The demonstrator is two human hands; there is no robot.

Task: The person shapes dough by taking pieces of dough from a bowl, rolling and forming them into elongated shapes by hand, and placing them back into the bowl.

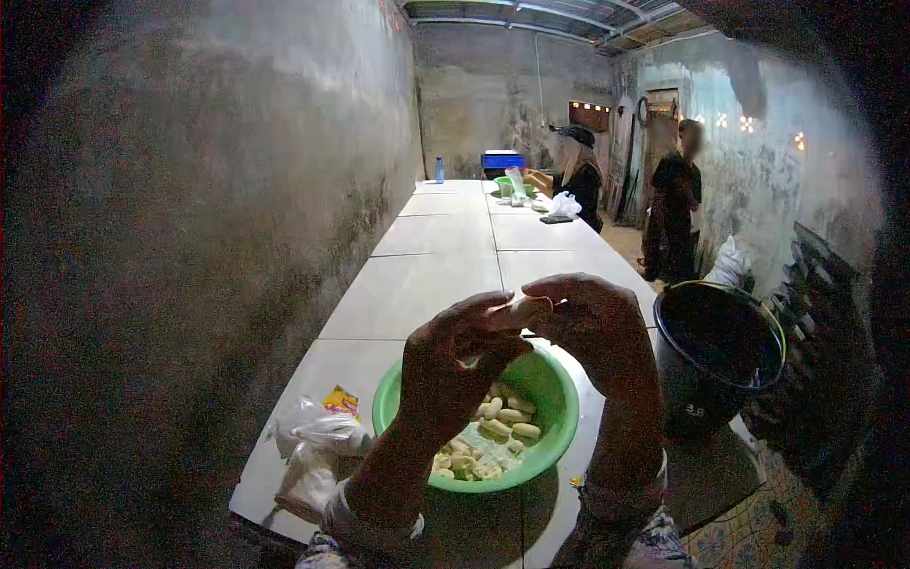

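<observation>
Your left hand (pixel 450 356), right hand (pixel 597 318): fingertips narrowed, can't tell holding what | banana-like pieces (pixel 526 431) in green basin (pixel 572 417): probably light, soft, slippery; cradle mid-length

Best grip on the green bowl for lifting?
Probably the rim of the green bowl, gripped at two opposite points, left and right, coming in from outside. It's round, wide and open-topped, with rim showing at both sides; pale pieces lie loose inside, so a balanced two-sided hold should tip it less than one edge would.
</observation>
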